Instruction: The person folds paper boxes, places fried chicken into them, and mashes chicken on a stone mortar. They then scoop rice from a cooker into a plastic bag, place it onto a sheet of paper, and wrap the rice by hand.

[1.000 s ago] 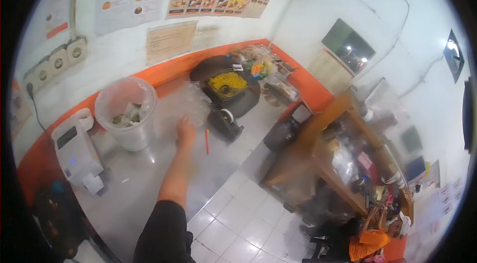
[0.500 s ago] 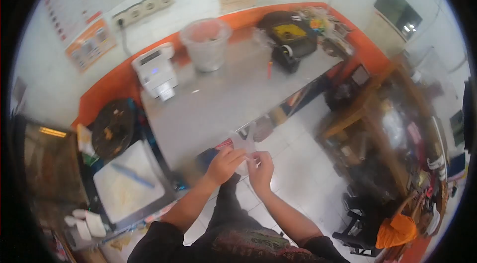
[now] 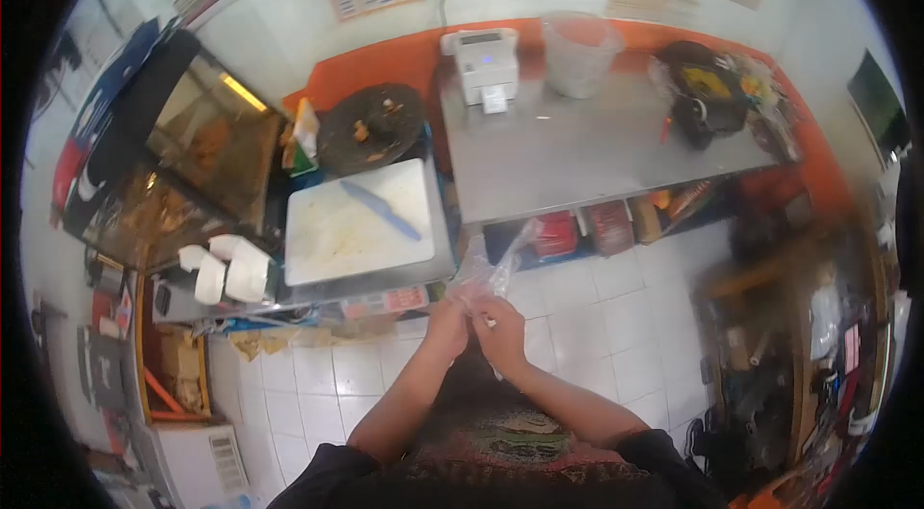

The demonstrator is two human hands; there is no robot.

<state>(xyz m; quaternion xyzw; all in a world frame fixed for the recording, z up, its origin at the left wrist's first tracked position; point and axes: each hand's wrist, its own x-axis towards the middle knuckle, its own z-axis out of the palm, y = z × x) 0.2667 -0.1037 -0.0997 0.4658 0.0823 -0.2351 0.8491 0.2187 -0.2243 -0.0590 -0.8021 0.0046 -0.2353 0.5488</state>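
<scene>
A clear plastic bag [image 3: 481, 276] stands up from between my two hands, in front of my body at the lower middle of the view. My left hand [image 3: 449, 328] is closed on its lower left side, fingers pinched together. Close beside it, my right hand [image 3: 500, 330] grips the bag with bent fingers. To the upper left of the hands lies a white cutting board [image 3: 361, 244] with a blue knife [image 3: 380, 209] on it.
A steel table [image 3: 568, 153] carries a label printer [image 3: 486, 66], a translucent bucket [image 3: 580, 57] and a black tape dispenser [image 3: 707, 114]. Left stand a glass food display [image 3: 207, 139], a dark round pan [image 3: 371, 148] and white paper boxes [image 3: 245, 270]. Wooden shelving [image 3: 804, 317] is at right.
My view has turned left, bringing the display case and cutting board further in. Both hands are still at the bag, which now shows more spread out above them.
</scene>
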